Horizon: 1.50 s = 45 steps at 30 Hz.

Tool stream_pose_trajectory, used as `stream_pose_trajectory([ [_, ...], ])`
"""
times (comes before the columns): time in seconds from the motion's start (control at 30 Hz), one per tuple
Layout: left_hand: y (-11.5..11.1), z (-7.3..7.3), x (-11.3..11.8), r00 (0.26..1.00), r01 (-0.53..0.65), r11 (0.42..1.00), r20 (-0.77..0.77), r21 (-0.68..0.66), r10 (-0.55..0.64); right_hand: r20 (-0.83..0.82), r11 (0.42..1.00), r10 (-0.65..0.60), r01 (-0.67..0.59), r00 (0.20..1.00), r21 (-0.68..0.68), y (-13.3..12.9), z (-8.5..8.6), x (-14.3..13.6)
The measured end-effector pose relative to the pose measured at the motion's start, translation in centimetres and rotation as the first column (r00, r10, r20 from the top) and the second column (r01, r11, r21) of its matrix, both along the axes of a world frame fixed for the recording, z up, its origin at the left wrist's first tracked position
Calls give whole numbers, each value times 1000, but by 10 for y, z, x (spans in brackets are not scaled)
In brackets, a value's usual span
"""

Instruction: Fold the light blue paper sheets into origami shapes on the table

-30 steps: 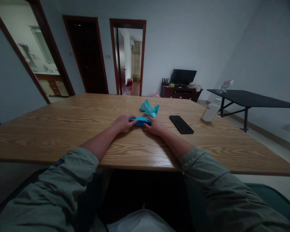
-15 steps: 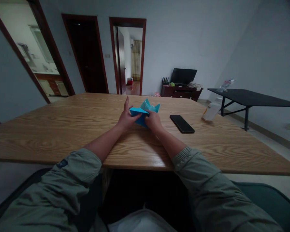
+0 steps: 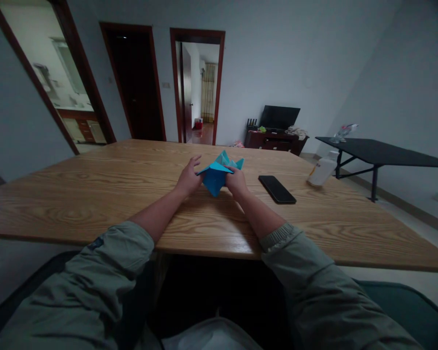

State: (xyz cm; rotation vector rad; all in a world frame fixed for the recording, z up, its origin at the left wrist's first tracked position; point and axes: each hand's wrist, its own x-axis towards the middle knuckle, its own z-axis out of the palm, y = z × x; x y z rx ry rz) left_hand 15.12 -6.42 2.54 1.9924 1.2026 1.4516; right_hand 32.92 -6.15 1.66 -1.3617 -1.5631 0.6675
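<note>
A folded blue paper piece, with pointed flaps sticking up at its far side, is held between both hands just above the wooden table. My left hand pinches its left corner, with the other fingers raised off the paper. On the opposite edge my right hand is closed, its thumb along the top and its fingers partly hidden by the paper. A lower flap of the paper hangs down in a point between the hands.
To the right of the hands a black smartphone lies on the table. Farther right stands a translucent white bottle. Beyond the table are a black folding table and a low cabinet with a monitor.
The blue paper has opened out, and its front flap now points down between the hands. My left thumb has drawn back to the left corner, and the raised left fingers have bent lower.
</note>
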Motion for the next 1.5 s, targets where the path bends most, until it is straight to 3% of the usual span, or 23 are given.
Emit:
stream_pose_trajectory([
  [0.1,5,-2,-4,998,-47,996,-33,-72,45,-266,997,-31,12,963,-71,-5,4,-1],
  [0.17,6,-1,-6,998,-39,991,-59,-124,32,-334,995,-9,-26,943,-100,-8,7,0],
  [0.37,7,-1,-11,999,26,985,-26,-169,-31,-180,994,-40,20,983,-108,-11,9,13],
  [0.5,11,-3,-13,997,51,978,66,-203,-38,-153,987,-35,10,988,-158,-12,11,17],
  [0.63,15,-3,-13,975,154,955,197,-256,-104,-119,993,-6,-7,993,-114,-19,15,16],
  [0.9,11,-1,-20,885,417,810,387,-412,-259,-119,996,93,-93,989,4,-20,14,31],
  [1.03,3,3,-23,837,497,767,458,-405,-301,-138,994,109,-110,984,-3,-19,11,36],
  [1.17,2,3,-23,833,484,791,474,-374,-285,-202,969,214,-234,956,-77,-22,10,37],
  [1.3,8,-1,-21,885,394,848,396,-354,-245,-382,899,343,-418,858,-130,-25,10,38],
  [1.4,11,-5,-19,894,376,876,366,-301,-258,-538,858,354,-495,765,-139,-26,13,39],
  [1.5,12,-7,-19,888,379,893,368,-243,-277,-617,843,303,-506,726,-181,-26,17,41],
])
